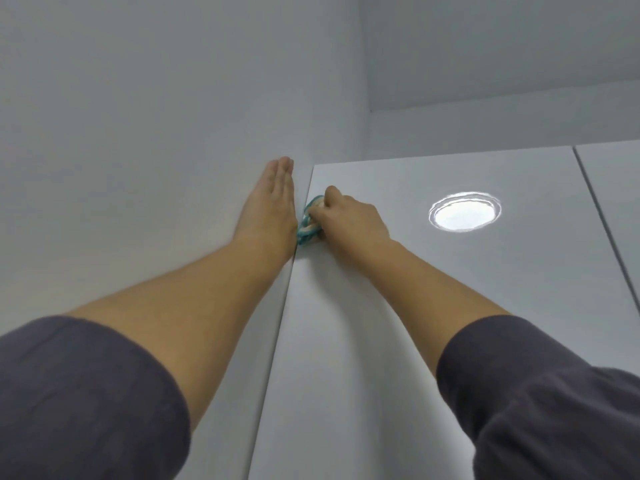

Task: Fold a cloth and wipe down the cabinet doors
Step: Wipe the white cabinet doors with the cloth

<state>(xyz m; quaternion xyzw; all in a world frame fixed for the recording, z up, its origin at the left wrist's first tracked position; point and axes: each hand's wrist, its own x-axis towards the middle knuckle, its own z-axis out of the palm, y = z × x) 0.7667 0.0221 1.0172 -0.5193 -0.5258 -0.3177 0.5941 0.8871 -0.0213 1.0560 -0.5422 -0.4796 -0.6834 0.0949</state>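
Presently wiping — our right hand (349, 220) grips the bunched cloth (309, 226) at eleven o'clock on the cabinet door (450, 289), left hand (273, 209) flat alongside — next, likely, firm strokes toward three o'clock.

left sleeve (79, 393): dark grey, loose | right sleeve (540, 396): same | left hand (273, 206), right hand (349, 220): bare

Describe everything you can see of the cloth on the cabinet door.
The cloth is teal and cream, soft-looking fabric, bunched into a small wad. The right hand grips it with curled fingers, hiding most of it, and holds it against the glossy pale cabinet door near its upper left corner, at the left edge. Whether it touches the flat left hand beside it is unclear.
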